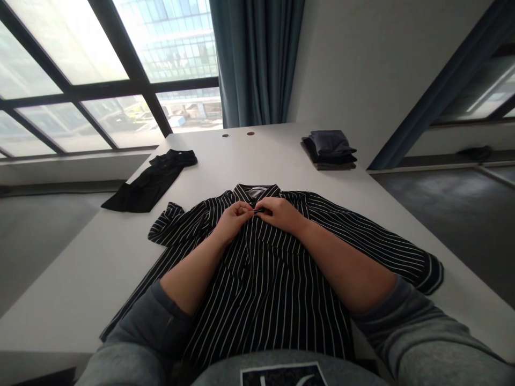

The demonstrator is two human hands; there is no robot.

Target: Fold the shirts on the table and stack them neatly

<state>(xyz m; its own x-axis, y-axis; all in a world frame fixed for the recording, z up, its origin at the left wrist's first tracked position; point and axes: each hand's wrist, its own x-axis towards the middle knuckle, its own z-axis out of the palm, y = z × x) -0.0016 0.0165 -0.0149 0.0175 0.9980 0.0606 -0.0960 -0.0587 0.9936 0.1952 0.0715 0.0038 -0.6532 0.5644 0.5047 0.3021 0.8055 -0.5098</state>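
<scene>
A striped shirt [265,289] lies flat on the white counter [80,257], front side up, in the middle of the frame. It is black with thin white lines, and the cloth looks soft and smooth. Its long side runs straight up and down in the frame, with the collar [257,191] at the top and the bottom hem toward the person. The two arms come in from the lower corners and meet at the top of the shirt, just under the collar. The left hand [232,221] and the right hand [281,213] are both curled and almost touch. Their fingers [250,209] pinch the front edge of the shirt, and the right hand reaches a bit closer to the collar. The small thing between the fingertips is too small to tell. One cuff [167,222] is folded up at the left, and the other sleeve [402,257] stretches to the right. A black cloth [153,185] lies at the upper left of the counter. A stack of folded dark clothes [329,151] sits at the upper right. Behind the counter are a big window [80,69] and a blue curtain [255,59].
</scene>
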